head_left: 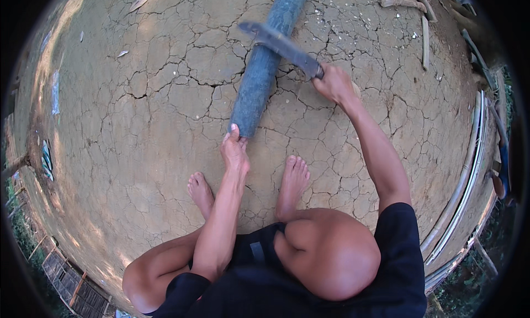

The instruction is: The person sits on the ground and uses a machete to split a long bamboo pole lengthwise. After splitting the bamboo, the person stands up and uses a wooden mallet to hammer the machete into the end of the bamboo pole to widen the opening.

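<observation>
A thick grey-green bamboo pole (255,92) lies on cracked ground, running from in front of my feet to the far edge. My left hand (236,152) grips its near end, thumb on top and fingers underneath. In my right hand (334,84) is the handle of a machete (287,47). Its dark, slightly blurred blade crosses over the pole from the right, the tip sticking out past the left side. Whether the edge touches the bamboo I cannot tell.
My bare feet rest on the dry, cracked earth (154,130), either side of my left forearm. Wood pieces (403,3) lie at the far right. Long pale poles (461,191) run along the right edge. A woven panel (74,282) is at the lower left.
</observation>
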`<state>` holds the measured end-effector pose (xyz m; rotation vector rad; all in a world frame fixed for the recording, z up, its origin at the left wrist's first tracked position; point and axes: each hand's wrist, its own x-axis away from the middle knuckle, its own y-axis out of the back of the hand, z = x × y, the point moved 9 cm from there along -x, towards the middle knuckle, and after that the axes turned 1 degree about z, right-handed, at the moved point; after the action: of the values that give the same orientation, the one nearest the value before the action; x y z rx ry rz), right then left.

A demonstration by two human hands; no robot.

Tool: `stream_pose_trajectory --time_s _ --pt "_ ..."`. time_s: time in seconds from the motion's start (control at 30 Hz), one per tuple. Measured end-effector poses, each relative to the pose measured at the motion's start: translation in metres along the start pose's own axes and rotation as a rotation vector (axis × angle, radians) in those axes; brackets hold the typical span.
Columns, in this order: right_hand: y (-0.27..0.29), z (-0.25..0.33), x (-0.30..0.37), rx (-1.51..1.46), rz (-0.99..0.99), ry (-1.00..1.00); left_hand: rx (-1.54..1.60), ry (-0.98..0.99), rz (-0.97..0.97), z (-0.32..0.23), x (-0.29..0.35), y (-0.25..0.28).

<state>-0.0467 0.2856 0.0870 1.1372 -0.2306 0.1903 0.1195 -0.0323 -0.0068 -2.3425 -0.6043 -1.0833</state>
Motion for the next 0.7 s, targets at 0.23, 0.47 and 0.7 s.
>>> stream_pose_trajectory --time_s 0.23,0.47,0.7 --pt "-0.01 0.028 0.025 0.203 0.106 0.283 0.018 0.032 0.016 -0.004 -0.003 -0.005" --pt "0.023 0.0 -0.01 -0.09 -0.03 -0.076 0.128 0.123 0.032 -0.013 -0.014 -0.002" --pt "-0.034 0.049 0.042 0.001 0.097 0.066 0.028 -0.139 0.073 -0.01 0.014 -0.024"
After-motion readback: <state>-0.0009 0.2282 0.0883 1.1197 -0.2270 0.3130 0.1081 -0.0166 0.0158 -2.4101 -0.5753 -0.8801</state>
